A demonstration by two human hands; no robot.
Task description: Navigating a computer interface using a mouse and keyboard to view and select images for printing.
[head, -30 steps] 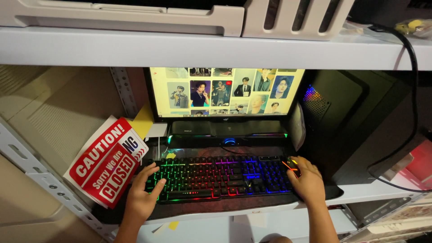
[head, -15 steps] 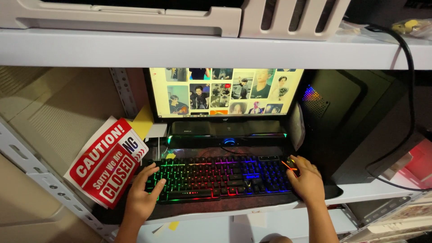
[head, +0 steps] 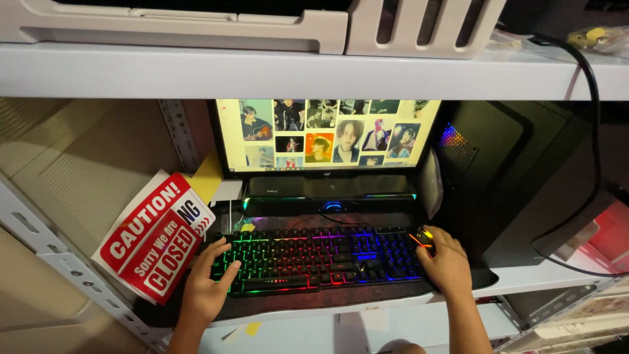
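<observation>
One backlit keyboard [head: 319, 261], one monitor [head: 327, 134], one mouse [head: 426, 237], two red signs [head: 154, 237], two hands [head: 449, 262].

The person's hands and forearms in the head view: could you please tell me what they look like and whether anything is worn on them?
Both the left hand and right hand are bare, with no gloves. No sleeves, watch or bracelet show on either forearm. Whether a ring is worn cannot be told. Coloured keyboard light tints the fingers.

A black keyboard [head: 321, 261] with rainbow-lit keys lies flat beside a glowing mouse [head: 426, 240].

1 head-worn view, steeply down, close over the keyboard [head: 318, 257]
</observation>
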